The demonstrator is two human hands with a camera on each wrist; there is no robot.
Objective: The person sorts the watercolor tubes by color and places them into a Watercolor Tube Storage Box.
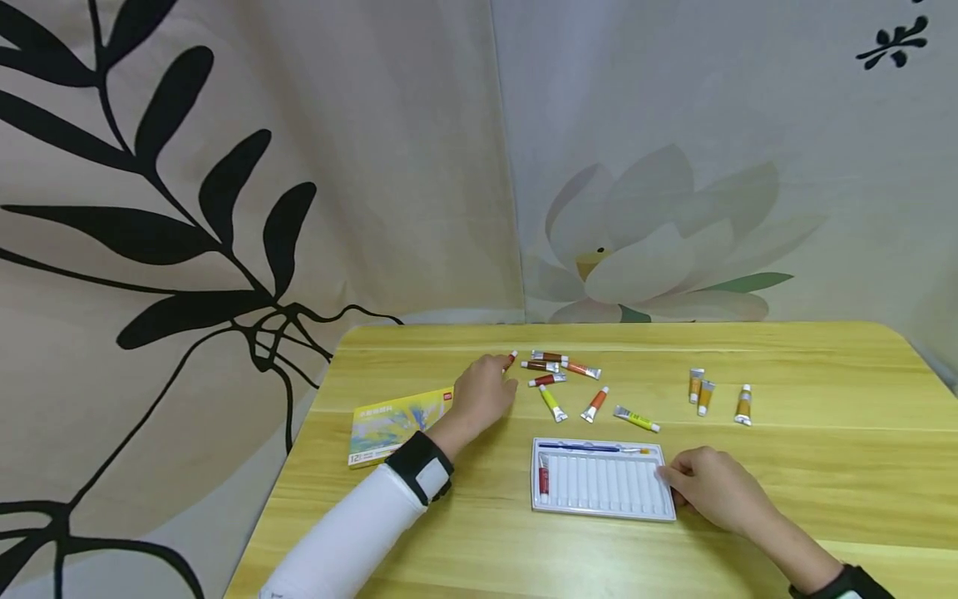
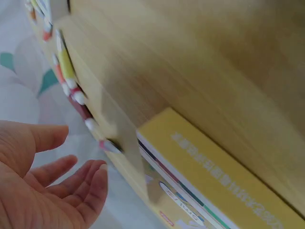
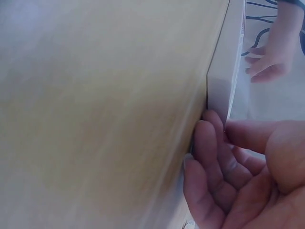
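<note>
Two hands: both at work on the desk (image 1: 786,466).
Left hand (image 1: 485,391): fingers relaxed and loose, gripping nothing, reaching to a red-capped paint tube (image 1: 511,359) at its fingertips.
Right hand (image 1: 711,487): fingers curled against the right edge of the white tray (image 1: 602,487), apparently steadying it.
Tray: near desk edge, one red tube (image 1: 543,478) slotted, brush (image 1: 591,448) along top.
Loose tubes (image 1: 591,391): scattered beyond tray.
Yellow box (image 1: 392,424): left of the forearm.

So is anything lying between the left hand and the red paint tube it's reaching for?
Nothing visible. The left hand is open, fingertips right beside the red paint tube, with only bare table around. The other tubes lie further right.
</note>
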